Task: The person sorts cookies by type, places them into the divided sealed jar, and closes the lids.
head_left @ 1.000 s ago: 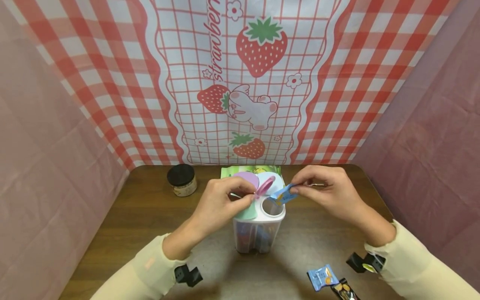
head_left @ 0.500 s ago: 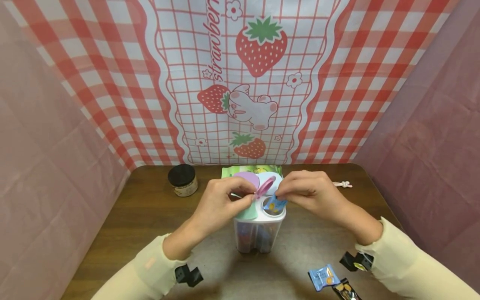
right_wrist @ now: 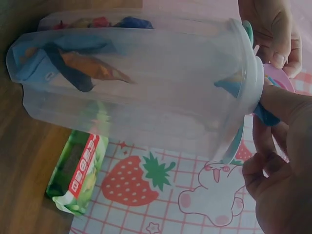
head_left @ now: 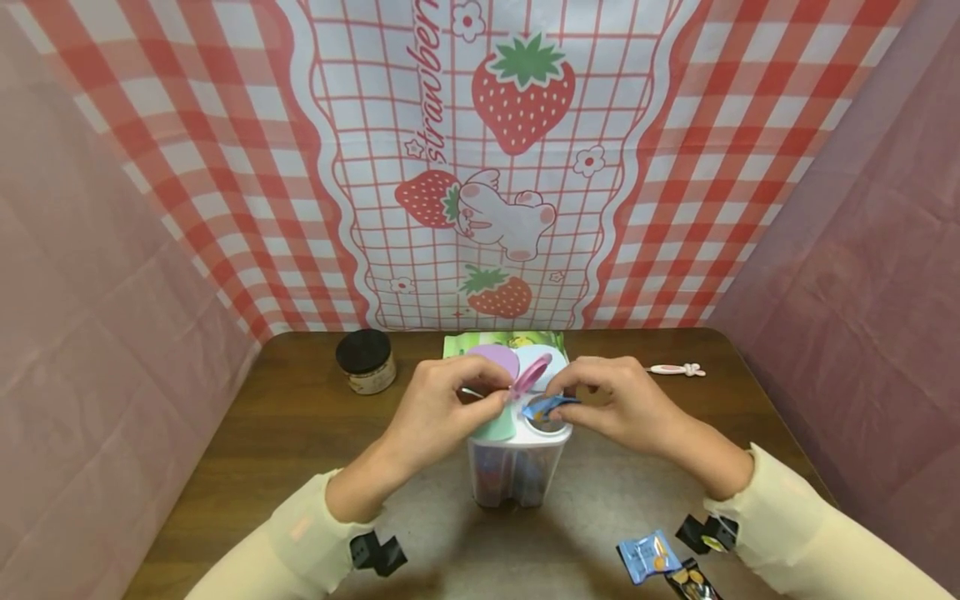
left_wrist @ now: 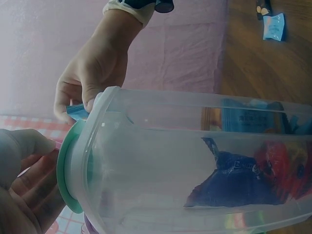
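Observation:
A clear plastic storage container [head_left: 517,479] stands upright on the table, with colored lids on its white top. My left hand [head_left: 442,408] pinches the raised pink lid [head_left: 534,373] at its edge. Beside it, my right hand [head_left: 622,404] pinches a small blue snack packet [head_left: 546,407] at the round opening under that lid. In the right wrist view, one corner of the packet [right_wrist: 230,85] shows inside the container wall. Green [left_wrist: 63,165], purple [head_left: 495,358] and pale blue lids cover the other compartments. Blue, red and orange packets lie at the container's bottom.
A jar with a black lid [head_left: 365,360] stands at the back left. Another blue packet [head_left: 647,556] and a black packet [head_left: 692,579] lie front right. A utensil with a rabbit-shaped end [head_left: 677,369] lies back right. Behind the container is a green package [right_wrist: 78,170].
My right hand has moved left and slightly down, bringing the blue packet from beside the opening to over and partly into it. The left hand keeps the pink lid raised.

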`<state>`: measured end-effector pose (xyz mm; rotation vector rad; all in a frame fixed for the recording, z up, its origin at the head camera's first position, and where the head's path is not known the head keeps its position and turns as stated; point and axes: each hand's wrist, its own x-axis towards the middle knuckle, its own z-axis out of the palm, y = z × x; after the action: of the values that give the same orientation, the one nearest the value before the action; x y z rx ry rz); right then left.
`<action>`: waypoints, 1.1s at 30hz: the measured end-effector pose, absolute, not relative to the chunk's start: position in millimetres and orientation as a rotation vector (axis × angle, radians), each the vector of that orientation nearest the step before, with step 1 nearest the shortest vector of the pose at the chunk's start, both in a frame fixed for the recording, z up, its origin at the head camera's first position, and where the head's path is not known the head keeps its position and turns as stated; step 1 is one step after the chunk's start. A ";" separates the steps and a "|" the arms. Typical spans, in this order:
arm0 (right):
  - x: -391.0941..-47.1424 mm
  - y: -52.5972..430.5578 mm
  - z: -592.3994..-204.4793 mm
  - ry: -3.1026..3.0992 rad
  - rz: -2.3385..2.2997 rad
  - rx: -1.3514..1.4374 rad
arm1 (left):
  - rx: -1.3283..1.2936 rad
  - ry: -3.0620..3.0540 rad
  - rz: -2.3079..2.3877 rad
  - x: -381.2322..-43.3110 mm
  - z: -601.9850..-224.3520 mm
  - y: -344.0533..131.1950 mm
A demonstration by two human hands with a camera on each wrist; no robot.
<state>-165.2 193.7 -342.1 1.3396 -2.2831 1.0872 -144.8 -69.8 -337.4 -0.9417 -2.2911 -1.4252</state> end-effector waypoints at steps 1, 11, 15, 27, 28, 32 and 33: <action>-165.6 193.8 -342.8 -2.283 1.106 1.358 | -0.941 -2.293 -1.425 -144.8 -337.8 -69.9; -165.5 192.6 -343.8 -2.387 1.023 1.422 | -0.938 -2.290 -1.411 -144.6 -338.9 -71.1; -163.8 192.6 -344.4 -2.361 1.024 1.370 | -0.936 -2.291 -1.403 -144.9 -340.0 -71.0; -161.0 202.8 -350.7 -2.381 0.898 1.368 | -0.928 -2.286 -1.391 -144.7 -340.1 -70.2; -160.5 204.8 -350.6 -2.380 0.924 1.362 | -0.927 -2.287 -1.391 -144.7 -340.0 -70.1; -156.5 215.8 -347.3 -2.398 1.008 1.321 | -0.930 -2.284 -1.396 -145.3 -339.4 -69.5; -155.5 219.3 -346.8 -2.400 1.014 1.311 | -0.933 -2.282 -1.398 -145.4 -339.3 -69.3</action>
<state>-155.5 219.3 -346.8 1.3114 -2.4005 1.0142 -145.4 -69.3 -339.3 -0.9330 -2.2816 -1.3978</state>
